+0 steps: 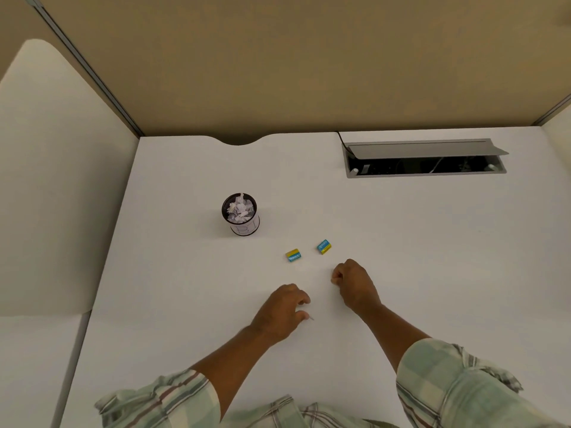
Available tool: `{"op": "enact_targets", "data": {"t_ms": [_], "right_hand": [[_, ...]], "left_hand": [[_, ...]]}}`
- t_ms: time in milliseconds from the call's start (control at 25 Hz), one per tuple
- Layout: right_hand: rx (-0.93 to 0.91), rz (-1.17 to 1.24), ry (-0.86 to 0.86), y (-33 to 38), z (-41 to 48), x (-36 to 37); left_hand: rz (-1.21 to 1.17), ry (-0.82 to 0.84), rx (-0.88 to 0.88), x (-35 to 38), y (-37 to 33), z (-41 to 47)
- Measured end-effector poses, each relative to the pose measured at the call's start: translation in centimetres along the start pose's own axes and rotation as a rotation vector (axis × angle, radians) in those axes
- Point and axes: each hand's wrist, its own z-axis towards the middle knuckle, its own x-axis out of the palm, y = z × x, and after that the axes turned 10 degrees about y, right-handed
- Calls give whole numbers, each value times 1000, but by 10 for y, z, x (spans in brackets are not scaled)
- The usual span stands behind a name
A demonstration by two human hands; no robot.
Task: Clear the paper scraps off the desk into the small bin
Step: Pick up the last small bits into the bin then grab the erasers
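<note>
The small black bin with a white label stands upright left of centre on the white desk. White paper scraps fill it to the rim. My left hand rests on the desk near the front, fingers curled, with a tiny pale scrap at its thumb tip; whether it grips the scrap I cannot tell. My right hand is a closed fist on the desk to the right, and whatever it may hold is hidden.
Two small blue-and-yellow erasers lie between the bin and my hands. An open cable tray with a grey flap is set into the desk at the back right. Beige partition walls enclose the back and left.
</note>
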Motion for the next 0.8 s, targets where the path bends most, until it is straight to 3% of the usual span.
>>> {"op": "enact_targets", "data": {"t_ms": [160, 520, 800], "right_hand": [[29, 205, -33, -8, -6, 0], [194, 702, -75, -34, -25, -9], [193, 793, -59, -8, -23, 0]], "left_hand": [[20, 74, -42, 16, -1, 4], [207, 66, -57, 33, -4, 13], [-250, -108, -210, 11, 0, 14]]}}
